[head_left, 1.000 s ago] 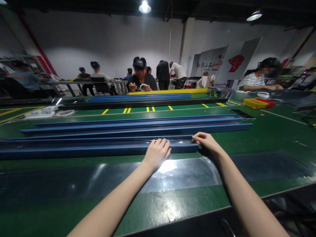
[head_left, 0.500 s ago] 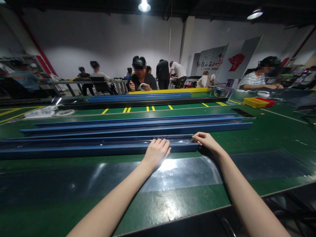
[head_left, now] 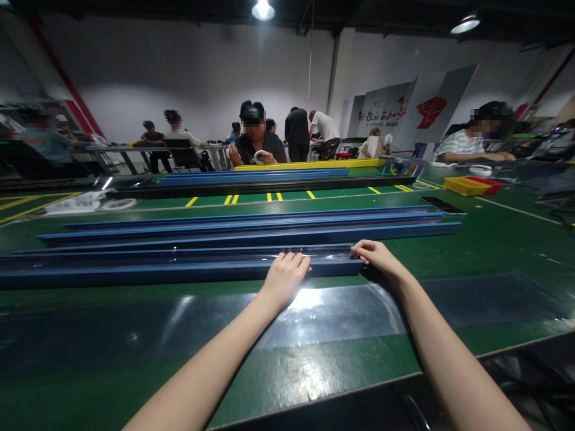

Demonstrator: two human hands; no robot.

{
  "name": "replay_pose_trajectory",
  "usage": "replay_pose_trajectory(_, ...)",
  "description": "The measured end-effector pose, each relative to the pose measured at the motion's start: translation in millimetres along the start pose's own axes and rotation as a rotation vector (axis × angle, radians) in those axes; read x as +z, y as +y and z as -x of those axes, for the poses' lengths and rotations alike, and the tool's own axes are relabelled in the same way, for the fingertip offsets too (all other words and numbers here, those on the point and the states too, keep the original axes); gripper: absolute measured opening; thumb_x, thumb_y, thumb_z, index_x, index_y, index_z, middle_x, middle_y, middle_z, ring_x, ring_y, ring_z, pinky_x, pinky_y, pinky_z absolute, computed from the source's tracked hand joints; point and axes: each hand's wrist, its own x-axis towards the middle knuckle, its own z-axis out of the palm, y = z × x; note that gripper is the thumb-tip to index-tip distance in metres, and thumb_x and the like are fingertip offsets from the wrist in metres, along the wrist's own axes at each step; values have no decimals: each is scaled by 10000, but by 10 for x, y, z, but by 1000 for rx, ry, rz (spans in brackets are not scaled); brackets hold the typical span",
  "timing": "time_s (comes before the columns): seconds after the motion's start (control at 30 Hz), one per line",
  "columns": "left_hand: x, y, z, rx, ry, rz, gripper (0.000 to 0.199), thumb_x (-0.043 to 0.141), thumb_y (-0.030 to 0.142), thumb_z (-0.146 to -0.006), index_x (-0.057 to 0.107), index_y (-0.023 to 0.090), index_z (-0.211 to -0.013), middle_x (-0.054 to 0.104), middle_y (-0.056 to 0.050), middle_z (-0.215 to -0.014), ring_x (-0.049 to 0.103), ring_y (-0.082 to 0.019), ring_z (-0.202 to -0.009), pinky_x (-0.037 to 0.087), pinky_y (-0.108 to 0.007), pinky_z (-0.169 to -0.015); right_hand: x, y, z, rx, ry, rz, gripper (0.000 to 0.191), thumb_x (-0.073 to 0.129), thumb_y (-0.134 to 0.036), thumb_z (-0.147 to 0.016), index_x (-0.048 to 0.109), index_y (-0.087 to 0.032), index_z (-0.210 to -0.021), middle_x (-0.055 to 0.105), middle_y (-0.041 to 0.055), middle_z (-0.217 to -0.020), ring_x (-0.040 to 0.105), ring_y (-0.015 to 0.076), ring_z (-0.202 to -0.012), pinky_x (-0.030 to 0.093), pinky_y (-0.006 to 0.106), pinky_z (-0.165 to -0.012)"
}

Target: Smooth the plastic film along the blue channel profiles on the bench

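Observation:
A long blue channel (head_left: 135, 273) lies crosswise before me, with shiny clear film (head_left: 215, 255) inside it. My left hand (head_left: 290, 272) rests over its near wall, fingers curled onto the film, their tips partly hidden. At the channel's right end my right hand (head_left: 371, 254) is closed in a pinch at the film's end; the pinched edge is too small to make out well. Nearer to me, a wide clear sheet (head_left: 332, 314) lies flat on the green table (head_left: 296, 374), under both forearms.
More blue channels (head_left: 224, 230) lie just beyond. Farther off are a black bar (head_left: 269, 187), a phone (head_left: 442, 205), a yellow tray (head_left: 465, 186) and a tape roll (head_left: 119, 204). A person (head_left: 260, 143) sits opposite; another (head_left: 471, 140) sits at right.
Both of my hands stay at nearly the same places on the channel. The person opposite has moved a raised hand slightly outward.

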Motion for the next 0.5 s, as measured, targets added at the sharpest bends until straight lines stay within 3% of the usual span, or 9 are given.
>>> replay_pose_trajectory(0.5, -6, 4, 2, -5, 12, -3, 151, 384, 247, -866, 506, 158, -871, 566, -31, -772, 507, -170, -712, 311, -298, -616, -1, 50, -34, 36, -15, 16, 253, 579, -404, -616, 517, -159, -594, 494, -20, -544, 372, 42, -430, 295, 200, -425)
